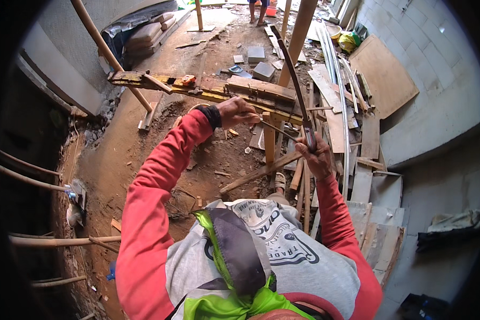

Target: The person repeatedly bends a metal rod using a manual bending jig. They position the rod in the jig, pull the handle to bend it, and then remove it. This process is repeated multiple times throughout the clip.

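1. Brown earth [109, 176] makes the ground of this work place, and a pale block wall [421, 48] stands on the right side.
2. At the far end, the legs of another person [253, 13] are visible.
3. Ahead of the hands, a yellow-sided beam [210, 95] runs across; on it there are an orange tape measure [188, 80] and loose pieces of wood [261, 88].
4. The left hand [234, 112], with a dark band at the wrist, is closed on one end of a thin rod [277, 128].
5. This rod slants down to the right, and its other end comes close to the right hand [318, 156]; I cannot tell what it touches there.
6. The right hand is closed around the lower end of a long dark tool [302, 101], which is narrow and points away from the body.
7. Both the rod and the tool are in front of the chest, near the right part of the beam.
8. Beyond the right hand, many planks [333, 122] lie in a disordered pile.
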Demonstrator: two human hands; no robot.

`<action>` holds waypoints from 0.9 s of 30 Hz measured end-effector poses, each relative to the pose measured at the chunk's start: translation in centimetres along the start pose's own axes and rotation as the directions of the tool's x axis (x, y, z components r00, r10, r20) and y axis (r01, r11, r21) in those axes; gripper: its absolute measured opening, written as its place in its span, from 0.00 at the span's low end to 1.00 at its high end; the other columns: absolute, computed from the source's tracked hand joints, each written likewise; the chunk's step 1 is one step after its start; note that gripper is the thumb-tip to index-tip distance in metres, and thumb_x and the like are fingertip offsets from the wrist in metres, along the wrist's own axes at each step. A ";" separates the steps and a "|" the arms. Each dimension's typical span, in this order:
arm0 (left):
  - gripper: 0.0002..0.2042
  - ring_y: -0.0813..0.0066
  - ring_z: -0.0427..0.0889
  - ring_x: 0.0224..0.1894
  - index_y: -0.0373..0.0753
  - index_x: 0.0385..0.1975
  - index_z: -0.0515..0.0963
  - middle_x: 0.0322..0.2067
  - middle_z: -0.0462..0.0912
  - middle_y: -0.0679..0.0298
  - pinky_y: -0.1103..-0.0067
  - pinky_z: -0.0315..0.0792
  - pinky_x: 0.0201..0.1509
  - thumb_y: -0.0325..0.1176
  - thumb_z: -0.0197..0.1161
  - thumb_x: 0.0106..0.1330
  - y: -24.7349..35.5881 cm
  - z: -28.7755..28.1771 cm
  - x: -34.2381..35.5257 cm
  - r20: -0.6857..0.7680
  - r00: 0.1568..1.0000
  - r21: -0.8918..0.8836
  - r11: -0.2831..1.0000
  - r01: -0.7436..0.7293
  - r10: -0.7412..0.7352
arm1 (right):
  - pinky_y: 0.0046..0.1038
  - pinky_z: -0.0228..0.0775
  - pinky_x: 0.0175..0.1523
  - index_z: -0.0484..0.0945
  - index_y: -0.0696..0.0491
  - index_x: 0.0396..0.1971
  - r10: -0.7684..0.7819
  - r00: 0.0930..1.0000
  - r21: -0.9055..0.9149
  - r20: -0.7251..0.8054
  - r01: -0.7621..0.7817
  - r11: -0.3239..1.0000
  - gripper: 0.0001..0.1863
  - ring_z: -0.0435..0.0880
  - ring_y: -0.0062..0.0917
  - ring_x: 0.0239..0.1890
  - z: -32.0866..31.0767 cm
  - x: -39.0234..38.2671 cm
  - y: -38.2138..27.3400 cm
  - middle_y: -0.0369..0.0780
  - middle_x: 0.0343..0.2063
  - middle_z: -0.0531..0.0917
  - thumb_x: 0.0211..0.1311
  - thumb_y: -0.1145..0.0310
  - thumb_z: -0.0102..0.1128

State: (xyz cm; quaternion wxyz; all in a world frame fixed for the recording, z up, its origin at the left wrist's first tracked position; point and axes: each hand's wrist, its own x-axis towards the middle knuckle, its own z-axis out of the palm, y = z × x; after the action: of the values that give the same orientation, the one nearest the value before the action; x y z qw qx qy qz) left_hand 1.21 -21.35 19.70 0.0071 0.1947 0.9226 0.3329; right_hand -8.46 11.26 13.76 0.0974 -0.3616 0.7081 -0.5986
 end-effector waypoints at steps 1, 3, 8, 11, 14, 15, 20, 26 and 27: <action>0.15 0.66 0.84 0.31 0.35 0.47 0.80 0.26 0.84 0.58 0.72 0.76 0.35 0.40 0.57 0.73 1.0 -0.5 0.8 0.058 0.991 -0.187 0.974 0.128 -0.119 | 0.21 0.73 0.35 0.78 0.57 0.40 0.073 0.997 0.016 -0.013 -0.073 0.997 0.11 0.79 0.14 0.29 -0.7 -0.1 0.8 0.34 0.26 0.83 0.59 0.72 0.69; 0.17 0.69 0.84 0.33 0.36 0.54 0.77 0.28 0.84 0.61 0.73 0.77 0.37 0.42 0.57 0.74 2.5 -1.9 1.8 0.233 0.925 -0.500 0.779 0.379 -0.301 | 0.21 0.73 0.35 0.77 0.56 0.36 0.152 0.987 0.048 -0.046 -0.150 0.988 0.09 0.79 0.14 0.28 -2.6 0.1 2.5 0.33 0.25 0.82 0.58 0.74 0.69; 0.23 0.69 0.85 0.41 0.38 0.59 0.73 0.41 0.86 0.59 0.73 0.78 0.47 0.43 0.63 0.69 -9.8 0.6 -3.1 0.031 0.931 -0.231 0.904 0.360 -0.363 | 0.18 0.69 0.27 0.73 0.53 0.30 0.259 0.961 0.169 -0.100 -0.241 0.956 0.11 0.76 0.13 0.22 -7.6 2.2 5.8 0.33 0.22 0.81 0.57 0.77 0.69; 0.13 0.68 0.86 0.40 0.38 0.44 0.83 0.37 0.88 0.61 0.73 0.78 0.46 0.37 0.67 0.63 -13.2 1.8 -3.6 -0.211 0.799 0.027 0.814 0.581 -0.563 | 0.16 0.66 0.23 0.72 0.52 0.29 0.370 0.916 0.186 -0.156 -0.341 0.921 0.11 0.76 0.12 0.20 -11.0 4.0 8.0 0.34 0.22 0.82 0.56 0.76 0.69; 0.10 0.66 0.87 0.40 0.38 0.40 0.84 0.36 0.88 0.59 0.73 0.78 0.46 0.35 0.67 0.61 -16.4 3.1 -4.1 -0.430 0.645 0.030 0.704 0.710 -0.632 | 0.18 0.66 0.20 0.73 0.52 0.29 0.404 0.900 0.133 -0.165 -0.386 0.913 0.13 0.76 0.14 0.17 -13.0 5.8 11.2 0.36 0.22 0.84 0.55 0.71 0.72; 0.11 0.61 0.87 0.42 0.38 0.41 0.84 0.37 0.87 0.57 0.72 0.78 0.47 0.34 0.67 0.61 -16.9 3.4 -3.6 -0.470 0.619 -0.015 0.706 0.708 -0.630 | 0.18 0.66 0.20 0.73 0.52 0.29 0.440 0.882 0.118 -0.169 -0.425 0.897 0.13 0.75 0.15 0.17 -13.1 6.3 11.8 0.37 0.22 0.84 0.54 0.71 0.72; 0.10 0.57 0.84 0.44 0.42 0.39 0.85 0.40 0.86 0.57 0.66 0.75 0.51 0.36 0.68 0.60 -18.0 2.1 0.7 -0.618 0.592 0.131 0.675 0.726 -0.517 | 0.18 0.65 0.18 0.73 0.53 0.29 0.572 0.804 0.191 -0.163 -0.543 0.818 0.13 0.75 0.16 0.14 -13.1 7.8 14.8 0.39 0.21 0.84 0.54 0.70 0.72; 0.11 0.59 0.84 0.45 0.49 0.39 0.86 0.39 0.86 0.60 0.66 0.75 0.51 0.37 0.72 0.56 -20.0 0.3 5.1 -0.616 0.541 0.192 0.557 0.808 -0.573 | 0.16 0.64 0.18 0.71 0.51 0.29 0.643 0.754 0.255 -0.131 -0.601 0.757 0.12 0.75 0.15 0.15 -11.3 8.2 17.5 0.38 0.24 0.85 0.57 0.70 0.70; 0.11 0.59 0.84 0.45 0.49 0.39 0.86 0.39 0.86 0.60 0.67 0.75 0.51 0.37 0.72 0.56 -20.5 0.3 5.4 -0.589 0.522 0.156 0.546 0.823 -0.617 | 0.16 0.64 0.19 0.71 0.50 0.28 0.675 0.728 0.275 -0.119 -0.629 0.727 0.12 0.75 0.14 0.16 -11.1 7.9 17.4 0.38 0.25 0.85 0.58 0.70 0.69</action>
State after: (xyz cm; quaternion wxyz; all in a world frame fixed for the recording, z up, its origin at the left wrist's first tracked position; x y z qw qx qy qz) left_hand -11.05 -33.58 7.42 -0.1162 -0.3067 0.9359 0.1282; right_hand -27.41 15.32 3.05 0.2657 -0.0098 0.7268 -0.6333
